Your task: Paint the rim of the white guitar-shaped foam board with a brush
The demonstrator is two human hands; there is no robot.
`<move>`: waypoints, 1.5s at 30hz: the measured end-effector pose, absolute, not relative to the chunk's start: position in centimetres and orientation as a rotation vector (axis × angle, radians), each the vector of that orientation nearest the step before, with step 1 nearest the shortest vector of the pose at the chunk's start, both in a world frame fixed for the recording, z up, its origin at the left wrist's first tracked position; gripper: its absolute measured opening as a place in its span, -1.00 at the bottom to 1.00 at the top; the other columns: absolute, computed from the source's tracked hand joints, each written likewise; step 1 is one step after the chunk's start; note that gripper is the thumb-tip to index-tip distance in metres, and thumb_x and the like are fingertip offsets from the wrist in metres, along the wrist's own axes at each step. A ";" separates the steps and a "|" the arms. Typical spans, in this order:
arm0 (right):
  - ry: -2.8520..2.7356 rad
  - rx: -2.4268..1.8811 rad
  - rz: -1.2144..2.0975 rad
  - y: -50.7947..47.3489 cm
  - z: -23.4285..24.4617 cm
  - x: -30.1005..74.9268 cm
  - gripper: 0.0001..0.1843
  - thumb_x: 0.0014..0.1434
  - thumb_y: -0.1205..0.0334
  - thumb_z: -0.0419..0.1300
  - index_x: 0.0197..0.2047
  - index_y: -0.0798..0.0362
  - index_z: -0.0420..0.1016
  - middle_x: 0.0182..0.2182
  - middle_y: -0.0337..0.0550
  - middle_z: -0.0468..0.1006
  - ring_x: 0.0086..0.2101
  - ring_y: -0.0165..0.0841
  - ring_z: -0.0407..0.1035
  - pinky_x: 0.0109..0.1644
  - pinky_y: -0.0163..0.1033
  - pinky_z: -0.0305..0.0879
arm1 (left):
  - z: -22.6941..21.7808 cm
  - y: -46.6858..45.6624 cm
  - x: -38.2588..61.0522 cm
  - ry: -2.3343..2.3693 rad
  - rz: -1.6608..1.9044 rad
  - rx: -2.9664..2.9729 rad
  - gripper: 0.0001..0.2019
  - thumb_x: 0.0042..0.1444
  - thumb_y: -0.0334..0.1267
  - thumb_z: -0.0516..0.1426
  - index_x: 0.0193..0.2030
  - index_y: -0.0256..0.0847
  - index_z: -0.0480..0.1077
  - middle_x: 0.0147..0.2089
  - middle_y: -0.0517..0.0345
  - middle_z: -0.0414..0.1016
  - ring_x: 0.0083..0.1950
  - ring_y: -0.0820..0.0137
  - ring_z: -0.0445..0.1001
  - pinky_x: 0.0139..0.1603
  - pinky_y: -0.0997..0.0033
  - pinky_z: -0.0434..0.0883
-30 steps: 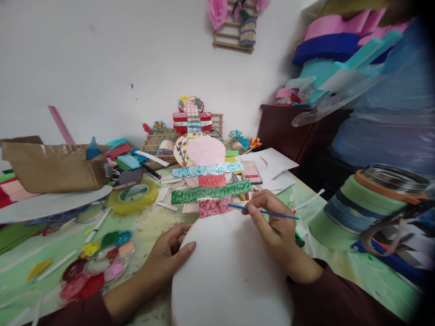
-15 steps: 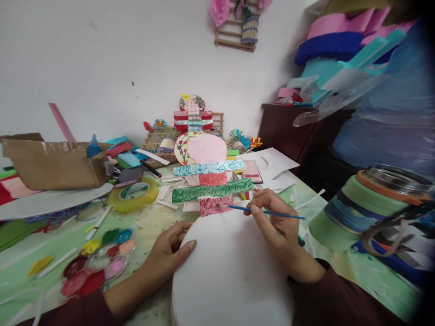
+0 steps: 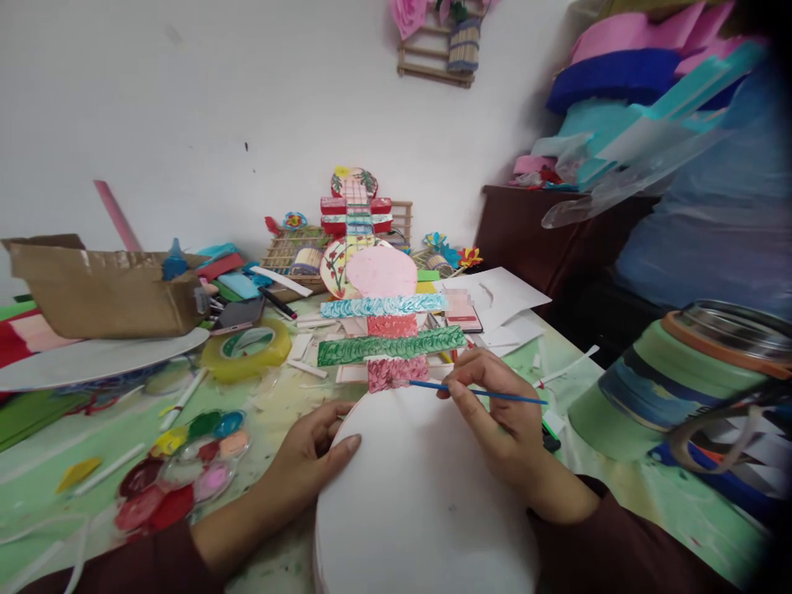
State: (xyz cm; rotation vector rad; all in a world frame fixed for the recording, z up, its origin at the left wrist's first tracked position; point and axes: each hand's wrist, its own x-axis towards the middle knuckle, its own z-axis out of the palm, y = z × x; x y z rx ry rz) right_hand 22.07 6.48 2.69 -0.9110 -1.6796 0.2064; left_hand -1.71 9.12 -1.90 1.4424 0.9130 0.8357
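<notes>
My right hand (image 3: 498,412) pinches a thin blue paintbrush (image 3: 495,394), its tip touching the lower edge of a dark pink painted band (image 3: 396,371). That band belongs to a guitar-like craft piece with a round white body (image 3: 426,495) close to me. Farther up it are a green textured strip (image 3: 389,345), a red section (image 3: 392,326), a light blue strip (image 3: 384,305) and a pale pink oval (image 3: 382,271). My left hand (image 3: 318,454) grips the white body's left edge, thumb on top and fingers partly hidden beneath.
A palette of paints (image 3: 186,462) lies at left, with a yellow tape roll (image 3: 247,351) and a cardboard box (image 3: 108,289) behind it. A green thermos (image 3: 674,379) stands at right. A decorated craft piece (image 3: 355,206) stands against the wall.
The brush tip has moved down slightly, from the middle of the dark pink band to its lower edge. My left hand keeps its hold on the white body. The view has shifted a little.
</notes>
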 end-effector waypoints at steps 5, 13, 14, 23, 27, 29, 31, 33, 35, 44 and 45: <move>-1.680 -0.915 0.215 6.4 2.8 22.1 -0.85 0.21 0.33 0.09 -0.40 0.01 0.39 -0.46 -0.18 0.41 -0.37 -0.30 0.32 -0.26 -0.13 0.25 | -1.9 9.1 -1.7 0.944 0.834 1.417 -0.52 -0.04 0.10 0.27 -0.12 -0.23 0.40 -0.22 0.04 0.54 -0.28 0.29 0.51 -0.36 0.47 0.42; -1.665 -0.900 0.222 6.5 2.7 22.0 -0.84 0.20 0.35 0.09 -0.42 0.02 0.37 -0.47 -0.19 0.39 -0.38 -0.31 0.31 -0.26 -0.13 0.23 | -2.0 9.2 -1.7 0.932 0.822 1.415 -0.50 -0.05 0.12 0.27 -0.12 -0.23 0.36 -0.23 0.05 0.54 -0.28 0.30 0.50 -0.35 0.47 0.42; -1.668 -0.904 0.228 6.5 2.6 22.1 -0.84 0.20 0.35 0.09 -0.42 0.02 0.36 -0.47 -0.20 0.38 -0.39 -0.32 0.30 -0.26 -0.13 0.22 | -2.0 9.1 -1.7 0.932 0.818 1.416 -0.49 -0.04 0.12 0.27 -0.11 -0.24 0.36 -0.23 0.05 0.54 -0.28 0.30 0.50 -0.35 0.47 0.42; -1.682 -0.852 0.224 6.3 2.6 21.9 -0.88 0.22 0.36 0.08 -0.35 0.02 0.38 -0.42 -0.16 0.43 -0.29 -0.28 0.33 -0.16 -0.09 0.25 | -1.8 9.1 -1.6 0.937 0.834 1.447 -0.52 -0.02 0.09 0.26 -0.11 -0.24 0.37 -0.21 0.04 0.54 -0.28 0.32 0.49 -0.35 0.50 0.41; -1.728 -0.865 0.197 6.4 2.7 21.5 -0.88 0.22 0.37 0.08 -0.34 0.02 0.37 -0.42 -0.16 0.43 -0.29 -0.29 0.32 -0.13 -0.08 0.24 | -1.9 9.1 -1.7 0.931 0.841 1.459 -0.53 -0.01 0.09 0.26 -0.14 -0.25 0.38 -0.22 0.03 0.54 -0.30 0.33 0.49 -0.36 0.50 0.41; -1.729 -0.867 0.201 6.4 2.6 21.5 -0.88 0.22 0.37 0.08 -0.35 0.02 0.36 -0.42 -0.17 0.42 -0.30 -0.30 0.32 -0.14 -0.10 0.24 | -2.0 9.1 -1.8 0.923 0.843 1.458 -0.54 -0.01 0.09 0.26 -0.13 -0.25 0.39 -0.22 0.04 0.54 -0.30 0.32 0.49 -0.35 0.50 0.42; -1.739 -0.868 0.216 6.4 2.5 21.5 -0.89 0.23 0.36 0.08 -0.35 0.02 0.35 -0.42 -0.17 0.42 -0.32 -0.31 0.31 -0.17 -0.11 0.24 | -2.0 9.2 -1.8 0.917 0.834 1.450 -0.53 0.00 0.09 0.25 -0.12 -0.25 0.38 -0.23 0.04 0.54 -0.30 0.32 0.49 -0.37 0.49 0.41; -1.756 -0.867 0.236 6.4 2.5 21.6 -0.88 0.23 0.36 0.08 -0.36 0.03 0.35 -0.43 -0.17 0.41 -0.33 -0.31 0.30 -0.18 -0.12 0.23 | -2.0 9.2 -1.8 0.918 0.819 1.438 -0.53 0.01 0.09 0.25 -0.10 -0.25 0.37 -0.23 0.04 0.54 -0.31 0.33 0.49 -0.39 0.50 0.41; -1.764 -0.867 0.250 6.5 2.4 21.7 -0.87 0.23 0.35 0.07 -0.37 0.03 0.35 -0.44 -0.18 0.40 -0.34 -0.31 0.29 -0.18 -0.12 0.22 | -2.0 9.3 -1.8 0.920 0.818 1.432 -0.53 0.00 0.08 0.26 -0.10 -0.25 0.37 -0.22 0.04 0.54 -0.30 0.32 0.49 -0.37 0.50 0.42; -1.712 -0.860 0.262 6.5 2.4 21.8 -0.86 0.23 0.35 0.08 -0.38 0.04 0.35 -0.43 -0.17 0.38 -0.33 -0.31 0.28 -0.18 -0.11 0.20 | -2.1 9.1 -1.7 0.906 0.839 1.436 -0.57 0.01 0.05 0.26 -0.12 -0.24 0.37 -0.24 0.06 0.54 -0.31 0.35 0.49 -0.39 0.53 0.41; -1.723 -0.858 0.270 6.5 2.4 21.8 -0.86 0.23 0.35 0.07 -0.39 0.04 0.35 -0.44 -0.18 0.38 -0.35 -0.32 0.27 -0.18 -0.11 0.20 | -2.1 9.1 -1.7 0.908 0.833 1.429 -0.56 0.01 0.05 0.26 -0.12 -0.24 0.37 -0.25 0.07 0.54 -0.32 0.35 0.49 -0.41 0.53 0.40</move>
